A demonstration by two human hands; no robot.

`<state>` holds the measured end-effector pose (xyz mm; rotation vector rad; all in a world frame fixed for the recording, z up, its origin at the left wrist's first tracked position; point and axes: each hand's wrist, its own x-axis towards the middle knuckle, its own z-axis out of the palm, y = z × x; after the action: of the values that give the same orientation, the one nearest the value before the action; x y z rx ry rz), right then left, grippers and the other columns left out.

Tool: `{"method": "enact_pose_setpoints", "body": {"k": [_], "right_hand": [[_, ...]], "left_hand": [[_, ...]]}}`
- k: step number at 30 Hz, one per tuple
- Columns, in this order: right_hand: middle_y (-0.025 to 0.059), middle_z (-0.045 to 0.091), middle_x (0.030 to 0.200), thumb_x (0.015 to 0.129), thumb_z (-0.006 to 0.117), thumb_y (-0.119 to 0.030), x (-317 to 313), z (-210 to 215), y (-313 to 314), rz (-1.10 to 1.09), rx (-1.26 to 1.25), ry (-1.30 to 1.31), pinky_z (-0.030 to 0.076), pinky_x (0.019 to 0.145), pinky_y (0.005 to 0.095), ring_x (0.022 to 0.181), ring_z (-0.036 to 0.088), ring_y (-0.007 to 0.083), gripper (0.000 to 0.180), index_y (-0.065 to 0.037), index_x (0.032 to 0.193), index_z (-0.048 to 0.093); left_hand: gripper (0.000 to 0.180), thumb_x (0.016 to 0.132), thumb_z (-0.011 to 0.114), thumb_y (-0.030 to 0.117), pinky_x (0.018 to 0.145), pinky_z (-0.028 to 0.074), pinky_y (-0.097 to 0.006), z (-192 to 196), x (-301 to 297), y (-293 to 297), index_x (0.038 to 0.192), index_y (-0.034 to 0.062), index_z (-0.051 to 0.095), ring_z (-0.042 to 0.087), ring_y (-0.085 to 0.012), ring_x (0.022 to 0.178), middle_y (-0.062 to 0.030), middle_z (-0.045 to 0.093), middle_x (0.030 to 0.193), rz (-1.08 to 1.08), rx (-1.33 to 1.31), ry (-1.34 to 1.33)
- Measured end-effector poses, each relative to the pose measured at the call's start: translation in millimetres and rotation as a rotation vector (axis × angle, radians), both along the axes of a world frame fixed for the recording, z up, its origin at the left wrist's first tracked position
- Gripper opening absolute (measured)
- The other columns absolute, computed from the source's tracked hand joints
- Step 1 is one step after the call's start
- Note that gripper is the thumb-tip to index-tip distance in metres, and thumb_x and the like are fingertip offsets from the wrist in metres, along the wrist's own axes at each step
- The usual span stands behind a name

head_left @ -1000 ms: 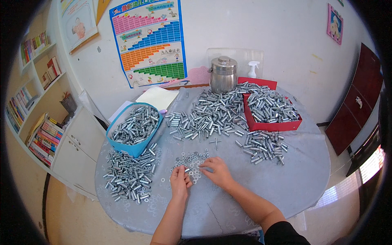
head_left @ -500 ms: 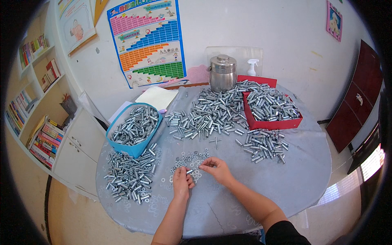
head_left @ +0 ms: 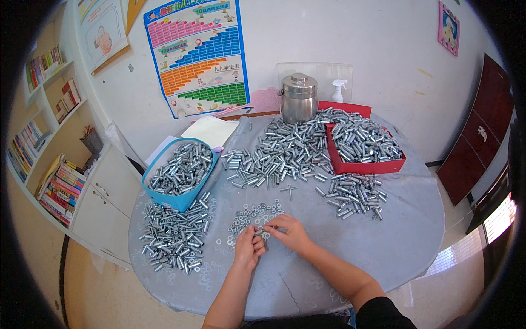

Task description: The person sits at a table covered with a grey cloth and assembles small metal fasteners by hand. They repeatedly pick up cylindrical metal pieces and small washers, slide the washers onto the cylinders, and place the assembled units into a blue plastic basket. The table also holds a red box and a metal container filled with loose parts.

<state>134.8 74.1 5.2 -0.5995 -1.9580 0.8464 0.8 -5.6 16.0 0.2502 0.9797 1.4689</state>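
Small metal cylinder [head_left: 259,232] in left hand [head_left: 249,248]

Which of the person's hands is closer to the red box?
Right. The right hand is on the near side of the red box, off to its left; the left hand is farther left and closer to the person's body.

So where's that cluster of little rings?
In the head view, the cluster of little rings lies slightly left of centre on the table, just beyond the left hand.
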Motion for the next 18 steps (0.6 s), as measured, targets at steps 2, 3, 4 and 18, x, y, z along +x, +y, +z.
{"method": "enact_pose_setpoints", "body": {"k": [2,3,4,18], "right_hand": [[0.0087,0.063,0.082,0.078,0.065,-0.011,-1.6,4.8,-3.1,-0.022,0.12,-0.041,0.046,0.07,0.0308,0.078,0.059,0.0228,0.013,-0.006,0.09,0.067],[0.0092,0.063,0.082,0.079,0.064,-0.011,-1.8,9.8,-6.6,-0.025,0.102,-0.051,0.046,0.07,0.0315,0.079,0.059,0.024,0.013,-0.006,0.09,0.067],[0.0097,0.063,0.083,0.079,0.063,-0.01,-2.0,12.3,-8.4,-0.027,0.084,-0.062,0.046,0.071,0.0322,0.08,0.059,0.0253,0.013,-0.006,0.09,0.067],[0.0088,0.061,0.09,0.077,0.063,-0.014,8.4,2.4,18.6,-0.262,0.176,-0.239,0.044,0.075,0.0366,0.086,0.055,0.0279,0.019,-0.006,0.095,0.066]], "left_hand": [[0.02,0.097,0.04,0.028,0.04,0.024,-0.022,-2.8,0.3,-0.6,0.09,0.0093,0.043,0.026,-0.006,0.046,0.0034,0.03,0.06,0.007,0.022,-0.018],[0.02,0.097,0.04,0.028,0.04,0.025,-0.022,-2.3,1.2,-0.4,0.09,0.0093,0.043,0.028,-0.0064,0.047,0.003,0.031,0.06,-0.001,0.033,-0.011],[0.02,0.097,0.04,0.028,0.04,0.026,-0.022,-0.9,2.5,-0.4,0.091,0.0093,0.043,0.029,-0.0068,0.047,0.0025,0.032,0.06,-0.008,0.045,-0.005],[0.015,0.09,0.054,0.011,0.05,0.049,-0.027,-11.2,-7.1,4.2,0.1,0.0003,0.054,0.053,-0.011,0.058,-0.0064,0.057,0.077,0.17,0.169,0.138]]}}
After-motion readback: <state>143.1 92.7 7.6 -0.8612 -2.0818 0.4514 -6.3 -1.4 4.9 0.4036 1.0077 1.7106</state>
